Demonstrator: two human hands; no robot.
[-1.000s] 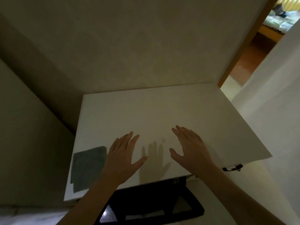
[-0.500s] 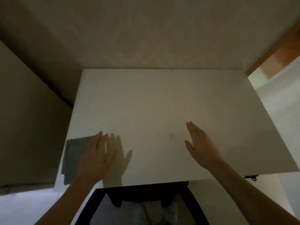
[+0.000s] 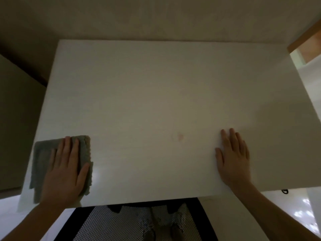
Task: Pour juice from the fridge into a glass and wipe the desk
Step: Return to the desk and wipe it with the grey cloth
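1. Left hand (image 3: 63, 173): fingers straight, pressed flat on grey cloth (image 3: 40, 153) at the near-left corner of white desk (image 3: 156, 84).
2. Right hand (image 3: 233, 160): flat, released, resting on the desk.
3. Faint pinkish stain (image 3: 179, 137) between the hands.

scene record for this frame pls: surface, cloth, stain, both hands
surface: white rectangular desk
cloth: grey-green folded cloth, near left corner of desk
stain: faint pinkish spot, mid-desk, between the hands
left hand: flat on the cloth, fingers straight
right hand: flat on bare desk, holds nothing
below desk: black mesh chair
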